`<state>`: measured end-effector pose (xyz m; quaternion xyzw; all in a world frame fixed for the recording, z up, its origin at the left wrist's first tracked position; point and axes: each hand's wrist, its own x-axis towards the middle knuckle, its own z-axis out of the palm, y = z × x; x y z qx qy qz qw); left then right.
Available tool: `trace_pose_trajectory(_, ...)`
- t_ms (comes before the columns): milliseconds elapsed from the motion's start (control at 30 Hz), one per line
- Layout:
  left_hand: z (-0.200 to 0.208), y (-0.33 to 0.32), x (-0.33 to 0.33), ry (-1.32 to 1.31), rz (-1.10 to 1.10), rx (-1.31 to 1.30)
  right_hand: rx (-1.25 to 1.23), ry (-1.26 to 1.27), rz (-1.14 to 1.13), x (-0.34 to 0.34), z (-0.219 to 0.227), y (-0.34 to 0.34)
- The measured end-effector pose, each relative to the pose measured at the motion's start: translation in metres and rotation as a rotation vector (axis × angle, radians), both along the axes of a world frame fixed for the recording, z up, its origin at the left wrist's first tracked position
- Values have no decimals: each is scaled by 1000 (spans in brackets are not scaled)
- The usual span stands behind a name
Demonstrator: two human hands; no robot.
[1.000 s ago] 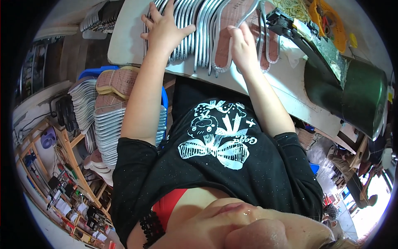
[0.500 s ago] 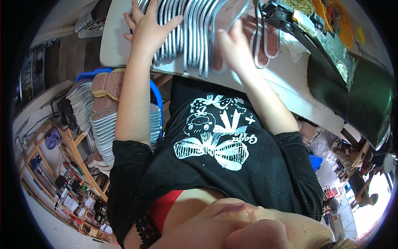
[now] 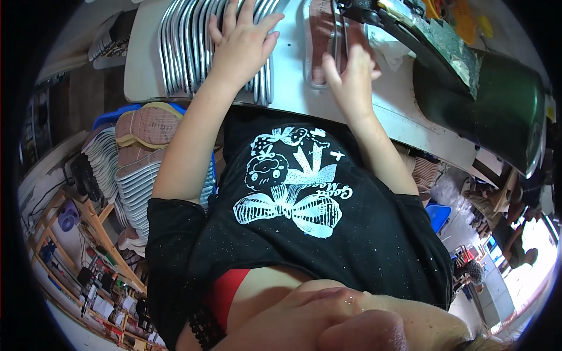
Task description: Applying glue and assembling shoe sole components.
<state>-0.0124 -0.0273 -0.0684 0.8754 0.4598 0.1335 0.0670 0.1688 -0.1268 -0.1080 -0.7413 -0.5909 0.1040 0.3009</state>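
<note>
A row of overlapping insoles [image 3: 180,55] with silvery edges leans along the left part of the white table. Across the right part of that row lies my left hand [image 3: 243,50], its fingers spread and touching the edges. Further right, brown insoles [image 3: 319,44] with pale rims lie flat beside the black machine head. My right hand [image 3: 355,76] is at their near end, thumb apart from its fingers and nothing seen in its grasp. Its fingers partly cover one insole, and its fingertips are somewhat blurred.
A dark green machine body [image 3: 492,111] and its black head [image 3: 374,14] border the table's [image 3: 293,88] right side. Below the left table edge, a blue tub [image 3: 114,111] holds tall stacks of insoles. Wooden shelving [image 3: 96,234] stands at lower left.
My left hand has shifted right along the row. My right hand has moved right and nearer. Insoles that lay between the row and the machine are gone, leaving white tabletop showing.
</note>
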Motion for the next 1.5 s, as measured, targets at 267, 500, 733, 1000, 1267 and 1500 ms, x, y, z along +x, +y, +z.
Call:
trace_pose_trajectory(267,-8,-4,1,-22,2,96,43,-50,-98,21,-18,19)
trace_pose_trajectory(500,-4,-5,0,-53,0,90,-79,-27,-18,-15,-2,-3)
trace_pose_trajectory(733,-10,-6,0,-87,41,81,-110,364,96,-24,3,19)
trace_pose_trajectory(1000,-4,77,-63,-463,505,84,14,324,135,-47,-16,58)
trace_pose_trajectory(1267,-37,111,-119,-153,677,-360,-149,797,28,-51,-30,97)
trace_pose_trajectory(1500,-51,80,-135,-753,534,-579,-209,1001,237,-57,-21,92)
